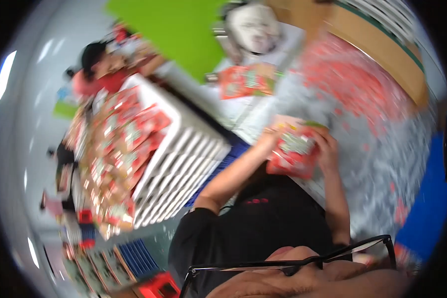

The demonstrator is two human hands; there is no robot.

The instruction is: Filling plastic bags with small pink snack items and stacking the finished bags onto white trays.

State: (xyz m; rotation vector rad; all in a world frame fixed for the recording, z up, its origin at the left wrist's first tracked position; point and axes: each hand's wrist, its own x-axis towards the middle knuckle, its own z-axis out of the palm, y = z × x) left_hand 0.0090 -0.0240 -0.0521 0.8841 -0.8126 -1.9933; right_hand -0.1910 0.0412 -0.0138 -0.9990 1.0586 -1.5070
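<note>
A red plastic pouch (295,155) with a pale printed middle is held in front of my chest, above the edge of the table. My left hand (272,138) grips its upper left side, fingers closed on the edge. My right hand (327,143) is closed round its upper right corner. The picture is blurred, so whether the pouch's top is sealed cannot be made out. Beyond it lies a heap of small red pieces (347,79) on the shiny grey tabletop (372,164).
To my left, a white slatted crate (184,159) is piled with similar red pouches (119,149). Another pouch (246,82) lies near a rounded white-faced device (253,30). A cardboard-coloured barrier (382,44) borders the heap. A person with a black cap (93,55) is beyond the crate.
</note>
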